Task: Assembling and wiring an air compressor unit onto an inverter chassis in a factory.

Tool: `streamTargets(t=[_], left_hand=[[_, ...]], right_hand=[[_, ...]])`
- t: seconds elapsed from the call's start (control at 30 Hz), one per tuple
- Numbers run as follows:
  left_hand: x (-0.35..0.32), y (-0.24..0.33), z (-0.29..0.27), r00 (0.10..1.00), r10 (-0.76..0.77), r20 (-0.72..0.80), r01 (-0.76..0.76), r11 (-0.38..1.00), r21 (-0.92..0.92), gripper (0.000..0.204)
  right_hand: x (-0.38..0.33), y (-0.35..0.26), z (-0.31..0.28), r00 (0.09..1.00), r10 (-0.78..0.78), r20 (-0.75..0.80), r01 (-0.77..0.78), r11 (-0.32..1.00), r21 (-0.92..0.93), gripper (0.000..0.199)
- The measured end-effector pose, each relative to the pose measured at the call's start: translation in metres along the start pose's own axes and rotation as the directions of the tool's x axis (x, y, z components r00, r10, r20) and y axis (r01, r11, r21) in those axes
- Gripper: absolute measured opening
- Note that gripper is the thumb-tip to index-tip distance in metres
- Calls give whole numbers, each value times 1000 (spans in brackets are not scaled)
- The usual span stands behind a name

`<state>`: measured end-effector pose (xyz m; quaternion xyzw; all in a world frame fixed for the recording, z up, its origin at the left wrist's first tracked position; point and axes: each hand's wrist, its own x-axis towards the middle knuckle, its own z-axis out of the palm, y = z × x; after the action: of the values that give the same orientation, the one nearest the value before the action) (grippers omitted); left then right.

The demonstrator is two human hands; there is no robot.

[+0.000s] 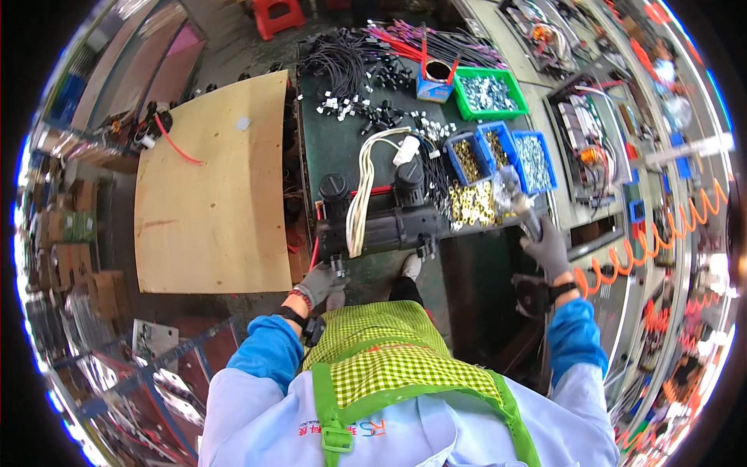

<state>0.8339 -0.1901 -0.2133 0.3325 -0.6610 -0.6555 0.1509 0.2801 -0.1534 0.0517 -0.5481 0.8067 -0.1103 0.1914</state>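
Note:
A black cylindrical unit (379, 231) with two round-topped caps lies across the near edge of the dark green tabletop. A bundle of cream wires (359, 198) and a white connector (406, 150) rest over it. My left hand (319, 283), in a grey glove, is closed at the unit's lower left end, around a small metal-and-black fitting (337, 265). Off to the right, my right hand (548, 247), also gloved, grips a grey rod-like tool (531, 226) with a tan tip; its exact kind is unclear. The tip is beside a clear plastic bag (506, 185).
Blue bins (534, 162) of small metal parts and a green bin (488, 93) stand at the right. Brass pieces (471, 204) lie loose near them. Black cables (336, 62) cover the far left. A plywood sheet (214, 187) is left; an orange coiled hose (634, 253) hangs right.

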Motion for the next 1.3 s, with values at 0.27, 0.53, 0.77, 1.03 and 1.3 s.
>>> streamTargets(t=[0.27, 0.53, 0.77, 1.03, 1.3], left_hand=[[-30, 127, 42, 449, -801, -397, 420, 581, -697, 40], [-43, 173, 41, 399, -357, -844, 596, 801, -57, 30], [78, 273, 5, 630, -72, -773, 531, 767, 361, 37], [99, 254, 24, 813, -129, -569, 204, 976, 71, 32], [68, 245, 2, 878, 110, -467, -14, 979, 204, 25]], right_hand=[[282, 38, -10, 986, -164, 18, 165, 977, -134, 47], [372, 41, 30, 981, -173, -89, 144, 954, -264, 73], [321, -57, 15, 864, -500, -57, 422, 782, -458, 69], [150, -246, 112, 1, -936, 351, 975, 79, 208, 75], [128, -284, -5, 291, -826, 482, 952, 203, -228, 9]])
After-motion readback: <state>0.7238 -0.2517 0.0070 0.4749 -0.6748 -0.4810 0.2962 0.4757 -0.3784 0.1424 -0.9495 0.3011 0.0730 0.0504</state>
